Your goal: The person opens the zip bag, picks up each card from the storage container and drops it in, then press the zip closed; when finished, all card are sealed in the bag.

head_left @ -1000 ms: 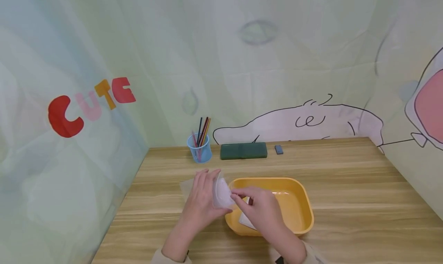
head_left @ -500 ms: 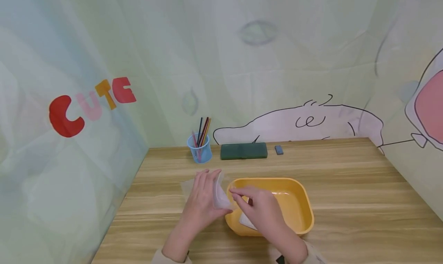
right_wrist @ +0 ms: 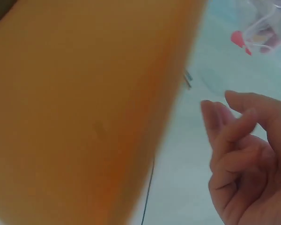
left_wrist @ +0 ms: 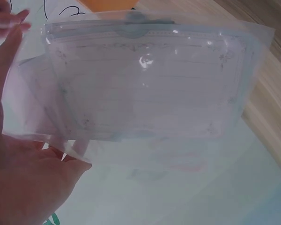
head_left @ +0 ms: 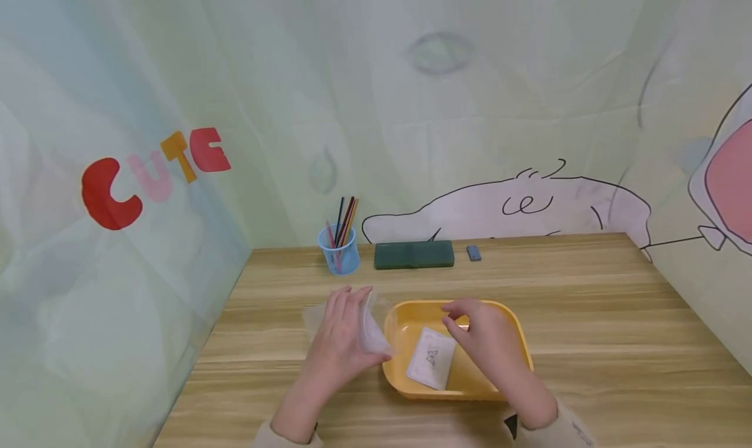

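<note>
In the head view, my left hand (head_left: 337, 340) grips a clear plastic bag (head_left: 371, 330) between thumb and fingers, the bag's mouth gaping toward the tray. Through the plastic in the left wrist view shows pale lined paper (left_wrist: 150, 89) with an ornate border. My right hand (head_left: 487, 337) hovers over the yellow tray (head_left: 523, 363), apart from the bag. In the right wrist view its fingers (right_wrist: 234, 131) are loosely curled with nothing visible between them. A white card-like packet (head_left: 431, 360) with a small dark butterfly print lies in the tray's left part.
At the back of the wooden table (head_left: 617, 317) stand a blue cup (head_left: 339, 255) of colored pencils, a dark green case (head_left: 414, 255) and a small blue-grey eraser-like block (head_left: 473, 253). Printed cloth (head_left: 446, 121) hangs behind and at both sides.
My right hand has moved right, away from the bag's mouth, uncovering the white packet in the tray. My left hand stays nearly in place with the bag.
</note>
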A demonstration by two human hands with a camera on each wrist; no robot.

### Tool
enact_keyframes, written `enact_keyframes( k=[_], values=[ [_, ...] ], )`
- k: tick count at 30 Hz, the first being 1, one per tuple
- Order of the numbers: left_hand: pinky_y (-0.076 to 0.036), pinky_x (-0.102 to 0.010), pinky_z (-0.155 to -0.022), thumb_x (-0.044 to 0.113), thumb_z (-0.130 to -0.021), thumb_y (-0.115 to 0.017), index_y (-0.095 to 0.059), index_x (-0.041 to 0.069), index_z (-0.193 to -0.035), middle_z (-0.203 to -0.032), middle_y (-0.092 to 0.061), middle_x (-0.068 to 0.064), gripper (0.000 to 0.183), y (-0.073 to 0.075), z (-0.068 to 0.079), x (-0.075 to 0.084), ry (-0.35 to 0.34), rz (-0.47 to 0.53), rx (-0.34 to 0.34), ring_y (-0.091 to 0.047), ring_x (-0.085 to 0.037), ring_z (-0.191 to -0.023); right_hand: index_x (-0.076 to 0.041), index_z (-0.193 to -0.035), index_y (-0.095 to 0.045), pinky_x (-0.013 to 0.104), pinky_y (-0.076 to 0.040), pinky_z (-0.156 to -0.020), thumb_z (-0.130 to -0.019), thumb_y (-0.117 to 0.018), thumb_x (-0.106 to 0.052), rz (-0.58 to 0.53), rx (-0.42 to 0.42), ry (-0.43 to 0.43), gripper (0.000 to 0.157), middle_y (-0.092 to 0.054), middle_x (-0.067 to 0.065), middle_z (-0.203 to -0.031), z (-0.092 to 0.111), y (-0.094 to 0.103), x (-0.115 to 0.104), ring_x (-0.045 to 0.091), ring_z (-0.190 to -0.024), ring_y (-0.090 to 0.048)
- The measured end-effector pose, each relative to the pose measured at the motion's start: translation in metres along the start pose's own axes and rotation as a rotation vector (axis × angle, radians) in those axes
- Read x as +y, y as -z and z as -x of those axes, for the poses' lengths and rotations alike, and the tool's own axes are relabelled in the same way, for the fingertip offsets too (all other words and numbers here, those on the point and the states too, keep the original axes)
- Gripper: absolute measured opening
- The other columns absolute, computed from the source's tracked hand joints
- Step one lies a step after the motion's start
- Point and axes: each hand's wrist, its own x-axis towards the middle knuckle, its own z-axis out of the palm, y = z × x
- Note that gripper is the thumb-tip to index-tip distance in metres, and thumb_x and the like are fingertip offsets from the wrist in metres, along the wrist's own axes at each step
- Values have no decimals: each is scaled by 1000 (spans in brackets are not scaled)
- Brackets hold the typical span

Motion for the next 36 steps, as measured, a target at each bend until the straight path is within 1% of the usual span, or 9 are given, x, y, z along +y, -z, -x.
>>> enact_keyframes(
  k=[5,9,12,16,20,23,30,36],
  values=[
    [-33,-44,-107,41,-46,-95,-39,5,-138,-128,-48,-17,113,1,1,-1,-5,-8,-8,-36,-32,-125,-12,-103,-72,26,-44,-49,-79,-79,-22,66,-152,-21,27,-68,-4,-88,3,-11,14,9,-63,-54],
    [-32,-44,-107,41,-47,-94,-39,5,-139,-130,-47,-17,113,2,2,0,2,-3,-31,-35,-31,-127,-10,-102,-72,30,-48,-54,-75,-82,-26,123,-244,-19,33,-65,0,-88,8,-24,24,14,-69,-59],
    [-31,-44,-108,40,-47,-95,-39,5,-139,-131,-47,-18,112,2,3,0,5,2,-45,-34,-32,-128,-8,-102,-72,34,-50,-58,-72,-84,-29,145,-296,-26,38,-63,4,-90,10,-33,30,16,-68,-57],
    [-33,-43,-107,39,-47,-95,-40,5,-139,-130,-47,-17,112,2,3,-1,6,2,-52,-35,-31,-126,-7,-107,-69,33,-48,-54,-71,-85,-32,131,-351,-75,46,-59,10,-97,10,-43,35,17,-64,-50],
    [-36,-40,-105,39,-47,-95,-42,3,-138,-126,-48,-15,111,2,3,-2,1,3,-61,-37,-29,-122,-6,-114,-65,31,-45,-51,-71,-85,-33,99,-374,-106,54,-54,11,-101,9,-50,38,18,-62,-47],
    [-38,-38,-103,39,-46,-94,-44,2,-136,-123,-48,-13,110,1,3,-3,-7,11,-72,-39,-26,-118,-5,-115,-63,32,-44,-51,-71,-85,-33,84,-376,-111,56,-50,10,-101,9,-55,39,18,-61,-47],
    [-38,-37,-103,41,-46,-93,-44,2,-136,-123,-48,-11,109,-1,4,-4,-17,12,-86,-40,-25,-117,-3,-111,-63,31,-43,-51,-69,-86,-29,81,-360,-109,54,-47,10,-97,9,-60,38,18,-60,-46],
    [-38,-36,-103,40,-46,-94,-43,4,-136,-123,-49,-10,109,-1,5,-4,-21,10,-88,-41,-25,-116,-5,-105,-60,30,-43,-53,-66,-89,-27,43,-330,-121,54,-45,7,-94,10,-58,38,19,-62,-46]
  ],
)
